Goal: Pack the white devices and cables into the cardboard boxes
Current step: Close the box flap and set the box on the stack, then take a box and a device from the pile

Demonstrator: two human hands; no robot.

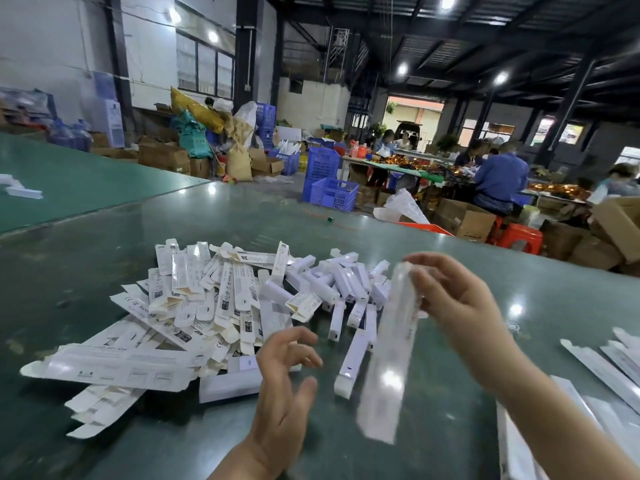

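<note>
Right now, right hand: I pinch a long clear plastic sleeve by its top.
Left hand: released, fingers spread, holding nothing.
Desk: heap of flat white cardboard boxes, far left.

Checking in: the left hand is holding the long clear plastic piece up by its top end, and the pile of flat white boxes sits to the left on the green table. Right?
Not quite: the head view shows the right hand holding the long clear plastic piece by its top end; the left hand is open and holds nothing. The pile of flat white boxes does sit to the left on the green table.
</note>
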